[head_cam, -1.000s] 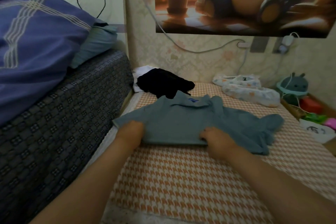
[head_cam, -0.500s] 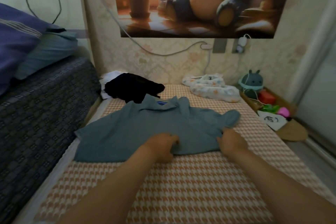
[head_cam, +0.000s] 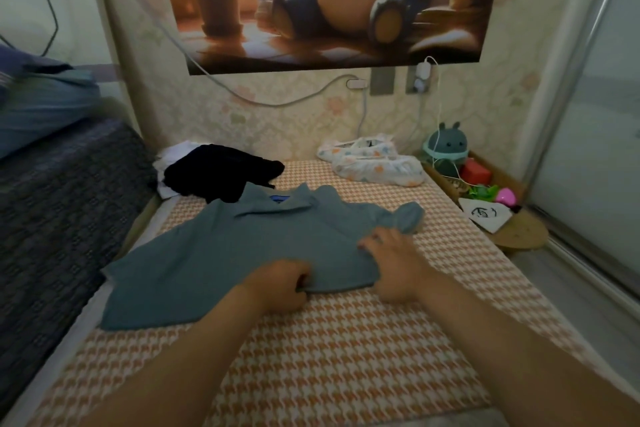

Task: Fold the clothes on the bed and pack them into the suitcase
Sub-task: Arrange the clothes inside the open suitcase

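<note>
A grey-blue polo shirt [head_cam: 242, 246] lies spread, collar away from me, on the orange-and-white checked bed [head_cam: 329, 357]. My left hand [head_cam: 280, 284] grips the shirt's near hem with curled fingers. My right hand [head_cam: 391, 260] lies on the shirt's right side just below the bunched right sleeve, fingers spread over the cloth and thumb at its edge. A black garment [head_cam: 221, 173] sits on a white one [head_cam: 173, 156] at the bed's far left. A white patterned garment [head_cam: 374, 163] lies at the far right by the wall. No suitcase is in view.
A dark checked mattress side [head_cam: 62, 218] rises along the left, with blue pillows [head_cam: 38, 104] on top. On the right a low shelf holds a green plush toy [head_cam: 446, 149], a red box [head_cam: 476, 172] and small toys. A sliding door [head_cam: 588, 149] runs further right. Cables hang on the wall.
My view has swung to the right. Both hands slid rightwards along the shirt's near hem; the left now grips mid-hem and the right lies near the right sleeve.
</note>
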A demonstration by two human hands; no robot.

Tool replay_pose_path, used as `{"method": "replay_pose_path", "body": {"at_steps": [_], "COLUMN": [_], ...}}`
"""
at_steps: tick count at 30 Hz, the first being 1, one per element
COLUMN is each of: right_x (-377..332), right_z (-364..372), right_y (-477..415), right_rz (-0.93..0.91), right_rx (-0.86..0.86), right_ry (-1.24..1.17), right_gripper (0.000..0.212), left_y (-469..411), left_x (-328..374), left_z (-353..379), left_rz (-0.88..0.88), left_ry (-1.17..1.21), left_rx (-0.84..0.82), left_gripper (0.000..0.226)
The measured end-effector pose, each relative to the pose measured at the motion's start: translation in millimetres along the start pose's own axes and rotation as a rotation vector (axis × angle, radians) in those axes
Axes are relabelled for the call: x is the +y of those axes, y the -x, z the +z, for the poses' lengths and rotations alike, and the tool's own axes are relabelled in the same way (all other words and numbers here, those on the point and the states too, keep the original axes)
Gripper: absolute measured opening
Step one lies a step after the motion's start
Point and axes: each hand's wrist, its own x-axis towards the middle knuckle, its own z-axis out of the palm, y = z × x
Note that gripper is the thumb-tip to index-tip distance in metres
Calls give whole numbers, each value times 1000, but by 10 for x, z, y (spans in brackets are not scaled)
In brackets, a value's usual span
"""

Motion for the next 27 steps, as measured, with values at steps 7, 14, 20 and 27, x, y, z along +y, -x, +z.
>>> {"method": "replay_pose_path", "body": {"at_steps": [7, 14, 20, 27], "right_x": [-111, -174, 245, 698], "right_z": [-100, -472, -211, 14], "right_y": [-28, 175, -140, -347], "right_rz": [83, 126, 276, 395], "right_rx": [-310, -743, 116, -57], "right_ry": [-53, -292, -27, -23], "right_gripper": [16, 20, 29, 33], "left_y": [158, 258, -75, -632], "left_x": [96, 443, 338, 433], "left_z": [-188, -307, -254, 38], "left_rz": [-7, -62, 72, 196], "left_ry": [25, 179, 153, 149], "left_rx": [-128, -634, -123, 234], "left_gripper": [23, 19, 16, 26]}}
